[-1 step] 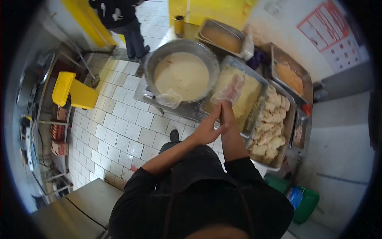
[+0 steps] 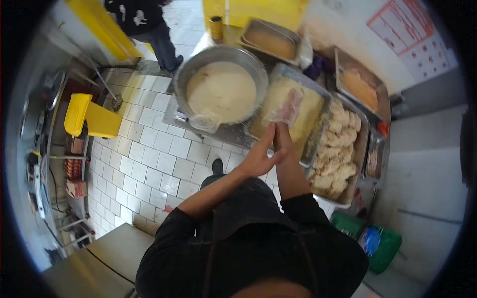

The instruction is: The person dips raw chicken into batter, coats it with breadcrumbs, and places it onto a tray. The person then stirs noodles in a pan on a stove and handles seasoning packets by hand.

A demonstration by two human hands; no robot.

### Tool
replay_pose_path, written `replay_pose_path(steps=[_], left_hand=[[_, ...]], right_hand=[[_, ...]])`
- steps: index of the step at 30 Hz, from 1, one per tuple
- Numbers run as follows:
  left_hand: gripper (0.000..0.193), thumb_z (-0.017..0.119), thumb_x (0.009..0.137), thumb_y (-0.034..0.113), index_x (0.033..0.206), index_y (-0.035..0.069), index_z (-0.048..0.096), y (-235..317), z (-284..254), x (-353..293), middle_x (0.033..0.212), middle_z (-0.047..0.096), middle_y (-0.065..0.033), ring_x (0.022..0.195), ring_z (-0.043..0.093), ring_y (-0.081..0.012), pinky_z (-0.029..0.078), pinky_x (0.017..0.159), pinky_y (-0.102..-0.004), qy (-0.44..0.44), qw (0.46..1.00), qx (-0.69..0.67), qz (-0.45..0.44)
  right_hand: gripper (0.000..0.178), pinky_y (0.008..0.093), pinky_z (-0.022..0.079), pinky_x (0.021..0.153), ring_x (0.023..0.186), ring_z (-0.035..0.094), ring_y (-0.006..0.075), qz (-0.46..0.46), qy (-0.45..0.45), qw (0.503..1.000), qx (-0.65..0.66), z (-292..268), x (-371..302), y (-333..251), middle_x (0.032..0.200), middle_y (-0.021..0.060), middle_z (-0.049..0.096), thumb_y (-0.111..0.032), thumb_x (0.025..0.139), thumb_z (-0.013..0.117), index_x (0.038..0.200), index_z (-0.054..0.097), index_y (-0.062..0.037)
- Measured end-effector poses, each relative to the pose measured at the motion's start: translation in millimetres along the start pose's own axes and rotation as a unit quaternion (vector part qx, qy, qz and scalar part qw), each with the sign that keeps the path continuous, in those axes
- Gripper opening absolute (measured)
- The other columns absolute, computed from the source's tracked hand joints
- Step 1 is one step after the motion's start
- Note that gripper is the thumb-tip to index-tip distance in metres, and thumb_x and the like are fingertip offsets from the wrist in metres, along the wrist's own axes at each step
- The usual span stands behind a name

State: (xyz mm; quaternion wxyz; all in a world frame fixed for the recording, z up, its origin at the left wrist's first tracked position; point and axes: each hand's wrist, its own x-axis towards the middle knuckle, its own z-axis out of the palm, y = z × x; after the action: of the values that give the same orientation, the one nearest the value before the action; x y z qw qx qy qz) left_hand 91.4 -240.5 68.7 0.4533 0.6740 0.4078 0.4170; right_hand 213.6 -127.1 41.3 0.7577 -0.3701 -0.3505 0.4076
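clear plastic (image 2: 274,116) sheathes the outstretched right hand (image 2: 289,105); whether the left hand (image 2: 259,158) pinches it i cannot tell.

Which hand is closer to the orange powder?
Right. The right hand is over the crumbs, left of the orange powder; the left hand is farther, by the right wrist.

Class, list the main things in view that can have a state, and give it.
Right hand: inside a clear glove, fingers extended.
Left hand: bare, fingers at the glove's cuff.
Round basin: uncovered, holding pale liquid.
Crumpled plastic: at the basin's near rim.
Crumb tray: uncovered, layered with crumbs.
Deep tray: heaped with coated pieces.
Yellow can: upright.
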Motion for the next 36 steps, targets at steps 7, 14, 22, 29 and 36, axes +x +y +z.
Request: replay_pose_path(steps=[7,14,22,29,36], left_hand=[[0.073,0.058,0.087,0.029,0.140,-0.006,0.023,2,70,70,0.133,0.040,-0.0281,0.124,0.042,-0.0348,0.033,0.102,-0.0377,0.021,0.996,-0.070,-0.052],[0.052,0.055,0.091,0.026,0.130,-0.004,0.038,3,132,62,0.113,0.056,-0.0144,0.100,0.053,-0.0198,0.042,0.087,-0.0354,0.032,0.994,-0.017,-0.102],[0.060,0.037,0.096,0.048,0.135,0.002,0.038,-70,105,128,0.116,0.055,-0.0122,0.098,0.054,-0.0178,0.043,0.087,-0.0346,0.094,0.954,-0.256,-0.124],[0.077,0.038,0.088,0.063,0.128,-0.002,0.048,-66,56,96,0.123,0.056,-0.0196,0.111,0.054,-0.0285,0.040,0.097,-0.0389,-0.237,0.948,-0.110,-0.182],[0.061,0.062,0.085,0.036,0.129,-0.002,0.045,-31,-118,-35,0.124,0.055,-0.0172,0.111,0.055,-0.0295,0.043,0.094,-0.0385,-0.074,0.992,-0.097,0.018]], right_hand=[[0.061,0.0191,0.046,0.070,0.093,0.054,0.0152,0.094,-0.261,0.899,0.339,-60,11,-25,0.100,0.0052,0.055,-0.032,0.093,0.054,0.142,0.028,-0.0049],[0.059,0.0305,0.041,0.094,0.115,0.049,0.0185,0.299,-0.055,0.948,-0.088,-97,6,-13,0.128,0.0104,0.048,-0.043,0.098,0.039,0.138,0.033,0.0007],[0.052,0.0310,0.040,0.094,0.117,0.047,0.0189,0.346,-0.173,0.914,-0.121,-112,-38,-30,0.130,0.0097,0.048,-0.037,0.098,0.040,0.135,0.038,-0.0010],[0.034,0.0321,0.042,0.085,0.098,0.054,0.0169,0.258,-0.145,0.892,-0.342,-136,7,-17,0.111,0.0097,0.059,-0.019,0.092,0.055,0.121,0.052,-0.0003],[0.029,0.0325,0.046,0.079,0.089,0.057,0.0233,-0.079,-0.201,0.804,-0.555,-39,50,-96,0.101,0.0107,0.061,-0.024,0.087,0.058,0.102,0.061,0.0005]])
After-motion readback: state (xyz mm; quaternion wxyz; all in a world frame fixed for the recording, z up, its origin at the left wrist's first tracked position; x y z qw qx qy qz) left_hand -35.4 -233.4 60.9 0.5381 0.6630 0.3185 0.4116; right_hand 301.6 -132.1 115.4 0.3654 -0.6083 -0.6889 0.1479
